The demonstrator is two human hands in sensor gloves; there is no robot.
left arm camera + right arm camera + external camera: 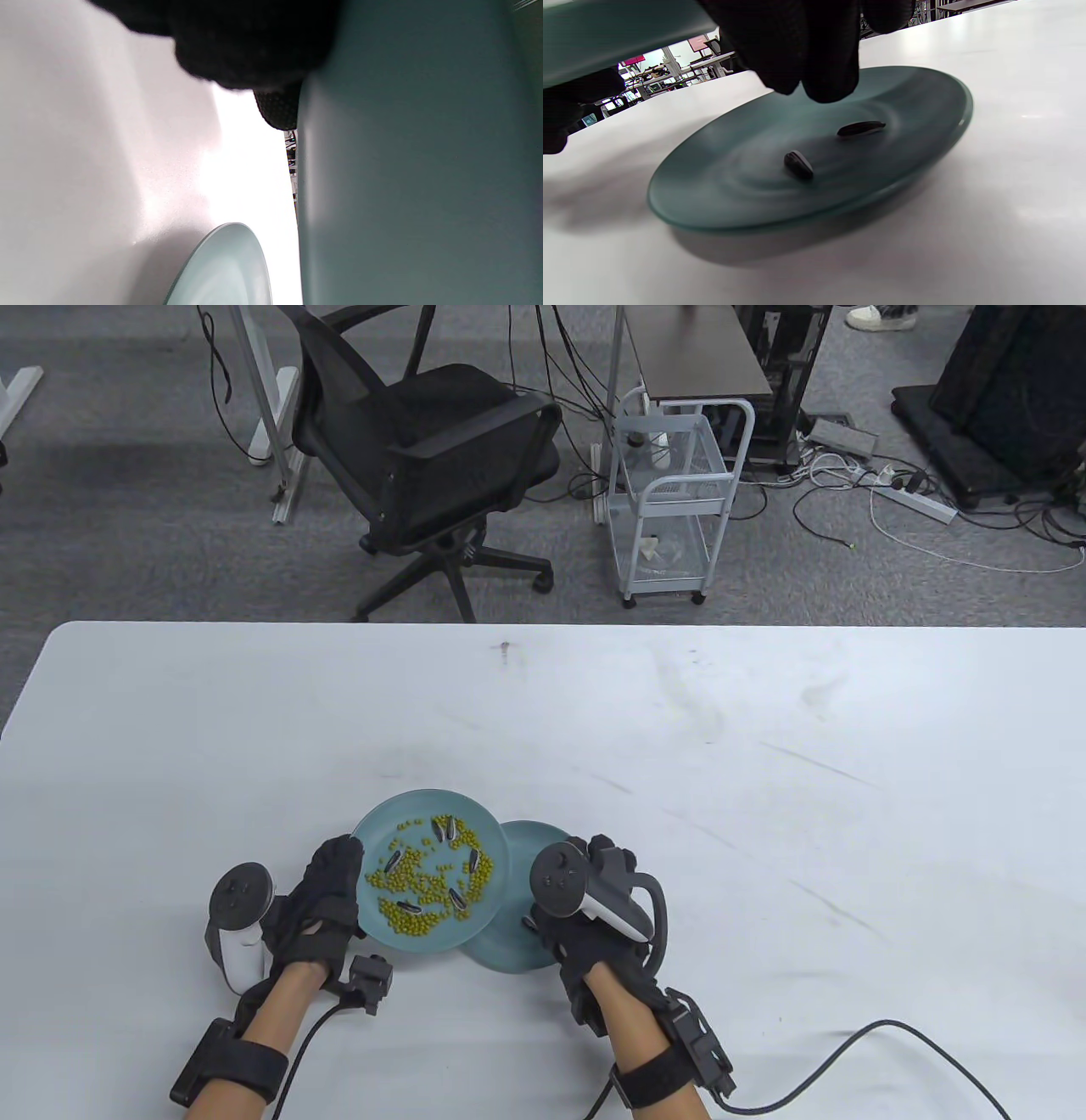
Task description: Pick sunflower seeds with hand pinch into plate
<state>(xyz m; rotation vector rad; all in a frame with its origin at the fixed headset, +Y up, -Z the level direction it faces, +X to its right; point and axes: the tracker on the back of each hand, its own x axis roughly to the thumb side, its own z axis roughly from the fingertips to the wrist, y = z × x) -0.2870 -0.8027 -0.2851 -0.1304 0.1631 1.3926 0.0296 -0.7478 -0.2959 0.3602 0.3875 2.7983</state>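
From where I stand, nothing readable anywhere: no lettering, labels, brands or numbers on anything in sight.

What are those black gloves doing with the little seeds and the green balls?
The left hand holds up a blue plate full of green peas and striped sunflower seeds. The right hand hovers over a second plate on the table. Two seeds already lie there. Many more still wait among the peas.
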